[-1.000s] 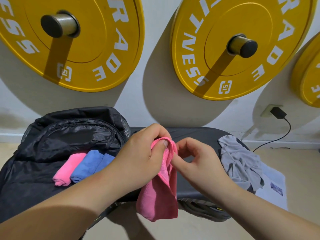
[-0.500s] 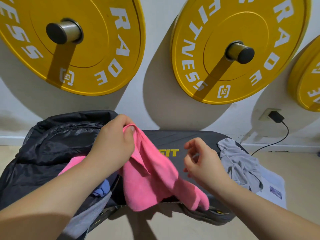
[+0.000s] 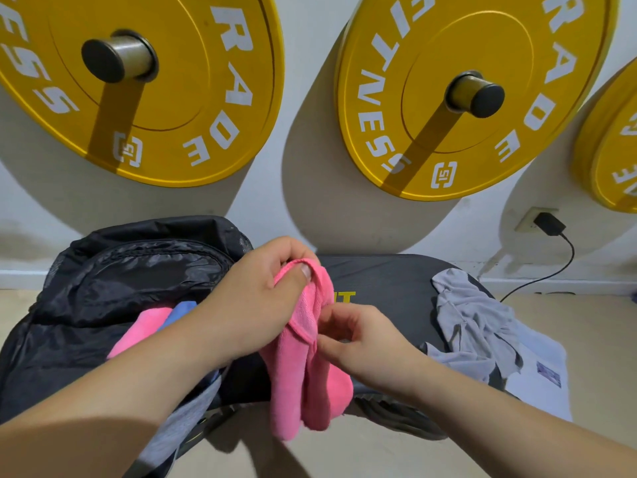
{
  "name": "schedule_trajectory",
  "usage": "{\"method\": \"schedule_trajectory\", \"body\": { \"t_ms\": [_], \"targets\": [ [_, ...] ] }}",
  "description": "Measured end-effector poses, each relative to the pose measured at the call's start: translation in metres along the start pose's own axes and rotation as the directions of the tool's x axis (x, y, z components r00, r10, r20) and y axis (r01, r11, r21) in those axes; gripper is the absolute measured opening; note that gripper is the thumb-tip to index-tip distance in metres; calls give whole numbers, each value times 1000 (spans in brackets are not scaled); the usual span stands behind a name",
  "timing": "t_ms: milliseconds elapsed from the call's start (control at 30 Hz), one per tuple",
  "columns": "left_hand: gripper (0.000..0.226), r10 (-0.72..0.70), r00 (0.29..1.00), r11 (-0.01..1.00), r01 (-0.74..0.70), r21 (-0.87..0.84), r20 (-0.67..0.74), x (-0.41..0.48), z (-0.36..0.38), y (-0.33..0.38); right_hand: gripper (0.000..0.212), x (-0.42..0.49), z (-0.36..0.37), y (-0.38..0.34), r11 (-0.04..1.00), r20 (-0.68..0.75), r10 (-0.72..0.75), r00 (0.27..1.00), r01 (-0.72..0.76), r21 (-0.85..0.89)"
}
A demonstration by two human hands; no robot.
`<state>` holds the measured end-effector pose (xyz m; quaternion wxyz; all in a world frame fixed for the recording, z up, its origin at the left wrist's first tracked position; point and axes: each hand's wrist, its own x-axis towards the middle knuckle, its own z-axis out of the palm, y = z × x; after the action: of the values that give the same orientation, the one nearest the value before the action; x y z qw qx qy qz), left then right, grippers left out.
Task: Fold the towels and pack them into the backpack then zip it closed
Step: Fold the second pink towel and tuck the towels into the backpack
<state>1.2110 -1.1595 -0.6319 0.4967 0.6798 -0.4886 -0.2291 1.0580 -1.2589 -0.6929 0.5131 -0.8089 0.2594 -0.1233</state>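
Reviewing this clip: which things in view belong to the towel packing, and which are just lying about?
Job in hand: left hand and right hand gripping the held pink towel; backpack holding a packed pink towel and blue towel; grey towel on the bench.
Lying about: weight plates, charger.

Wall-hung yellow weight plates (image 3: 213, 139), plugged-in black charger (image 3: 548, 225) lower right.
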Motion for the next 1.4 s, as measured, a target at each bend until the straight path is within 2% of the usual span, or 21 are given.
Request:
{"method": "schedule_trajectory", "body": {
  "t_ms": [100, 167, 233, 333, 433, 533, 600, 667, 767, 833, 900, 1000, 1067, 1167, 1267, 1300, 1400],
  "targets": [
    [13, 18, 998, 999, -21, -51, -60, 2, -1, 2, 24, 3, 2, 5, 996, -25, 72, 997, -73, -42],
    [18, 25, 994, 999, -29, -33, -104, 2, -2, 3, 33, 3, 4, 6, 995, 35, 91, 995, -89, -38],
    [22, 19, 990, 999, -23, -27, -139, 3, -3, 2, 34, 1, 9, 5, 996, 149, 75, 986, -81, 36],
    [22, -1, 981, 998, -10, -58, -194, 4, -4, 2, 32, -3, 16, 1, 962, 276, 104, 956, -167, 216],
    [21, -25, 972, 994, 0, -108, -233, 5, -5, 2, 19, 1, 21, 9, 998, 160, -3, 987, -6, 55],
    [20, -10, 972, 996, -12, -91, -236, 5, -8, 0, 16, 9, 21, 16, 995, 35, -69, 997, 72, -74],
    [17, 35, 975, 999, -25, 48, -218, 5, -13, -4, 17, 11, 15, 15, 993, -38, -27, 999, 22, -115],
    [14, 80, 975, 976, -35, 215, -207, 6, -20, -11, 24, 11, 5, 16, 995, -110, 57, 992, -65, -73],
    [14, 84, 969, 933, 5, 359, -232, 9, -32, -26, 34, 11, -8, 21, 989, -247, 143, 958, -150, -7],
    [12, 47, 975, 894, 56, 445, -218, 11, -37, -34, 33, 10, -16, 21, 985, -361, 171, 917, -166, 45],
    [11, 11, 991, 875, 55, 480, -134, 8, -36, -37, 31, 8, -23, 13, 991, -415, 132, 900, -126, 41],
    [16, 87, 996, 880, -85, 467, 18, 3, -24, -30, 33, 3, -24, -5, 1000, -358, 5, 934, -12, -19],
    [19, 137, 988, 916, -154, 370, 71, 0, -14, -21, 31, 0, -23, -16, 997, -324, -55, 944, 34, -71],
    [23, 149, 982, 948, -175, 267, 117, -3, -1, -16, 23, -2, -23, -25, 999, -209, -46, 977, 45, -7],
    [43, 93, 992, 960, -113, 255, 89, -2, 6, -20, 19, -3, -26, -29, 995, -26, -26, 999, 29, 100],
    [43, 84, 992, 961, -106, 257, 95, -2, 7, -21, 18, -3, -27, -30, 994, -4, -33, 999, 34, 100],
    [18, 126, 986, 935, -154, 318, 107, 0, 5, -23, 13, -2, -31, -31, 997, -38, -20, 999, 23, 74]
  ]
}}
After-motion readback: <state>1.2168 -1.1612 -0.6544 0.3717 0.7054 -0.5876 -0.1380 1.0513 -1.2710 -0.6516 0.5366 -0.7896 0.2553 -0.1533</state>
